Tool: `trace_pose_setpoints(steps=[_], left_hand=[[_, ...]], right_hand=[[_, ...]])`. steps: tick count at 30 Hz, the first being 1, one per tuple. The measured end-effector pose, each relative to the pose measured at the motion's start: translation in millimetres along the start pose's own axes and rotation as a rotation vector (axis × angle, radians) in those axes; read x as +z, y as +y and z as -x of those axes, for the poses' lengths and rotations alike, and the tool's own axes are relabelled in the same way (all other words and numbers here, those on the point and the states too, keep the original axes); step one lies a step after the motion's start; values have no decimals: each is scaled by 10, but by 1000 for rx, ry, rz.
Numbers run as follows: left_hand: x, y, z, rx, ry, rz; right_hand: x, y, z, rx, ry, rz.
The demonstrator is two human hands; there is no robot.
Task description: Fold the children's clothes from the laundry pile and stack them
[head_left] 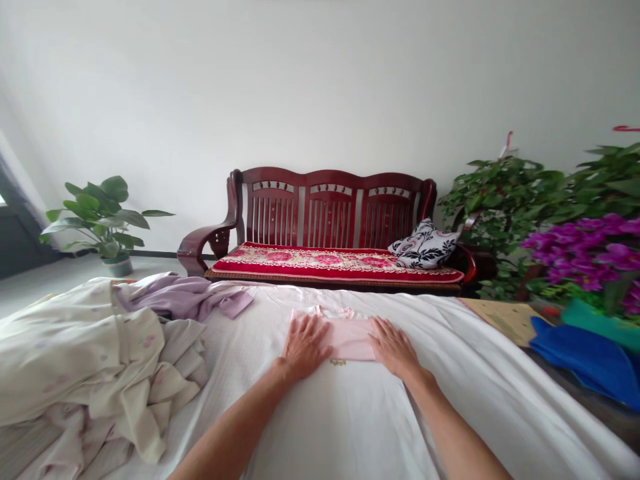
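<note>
A small folded pink garment (346,337) lies on the white sheet (350,413) in front of me. My left hand (304,345) rests flat on its left part, fingers stretched out. My right hand (395,347) lies flat on its right part, fingers also spread. Neither hand grips anything; both press down on the pink cloth. My bare forearms reach in from the bottom edge.
A heap of cream and pale clothes (85,360) and a lilac garment (185,297) lie at the left. A dark red wooden bench (325,227) with a patterned cushion (424,245) stands behind. Potted plants (103,220), purple flowers (590,250) and blue cloth (585,357) are around.
</note>
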State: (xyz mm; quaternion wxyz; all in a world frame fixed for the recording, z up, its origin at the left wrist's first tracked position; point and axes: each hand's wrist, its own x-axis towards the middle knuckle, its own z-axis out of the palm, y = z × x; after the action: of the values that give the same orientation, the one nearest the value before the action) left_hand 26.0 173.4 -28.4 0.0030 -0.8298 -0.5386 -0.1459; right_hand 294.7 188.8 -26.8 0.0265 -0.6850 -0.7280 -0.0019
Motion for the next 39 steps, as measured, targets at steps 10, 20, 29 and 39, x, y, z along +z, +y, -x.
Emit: trace_pose_setpoints(steps=[10,20,29,39], left_hand=[[-195,-37,141,19,-10,-53],[4,135,-284,45,-34,6],[98,137,-253,7,-11,17],[-39,175,-301,-26,-81,22]], right_hand=[[-315,88,117,80,173,-82],[-418,-605,-626,19,178,-98],[-312,-663,-816,90,169,-119],[-318,-609,-644,26,193,-87]])
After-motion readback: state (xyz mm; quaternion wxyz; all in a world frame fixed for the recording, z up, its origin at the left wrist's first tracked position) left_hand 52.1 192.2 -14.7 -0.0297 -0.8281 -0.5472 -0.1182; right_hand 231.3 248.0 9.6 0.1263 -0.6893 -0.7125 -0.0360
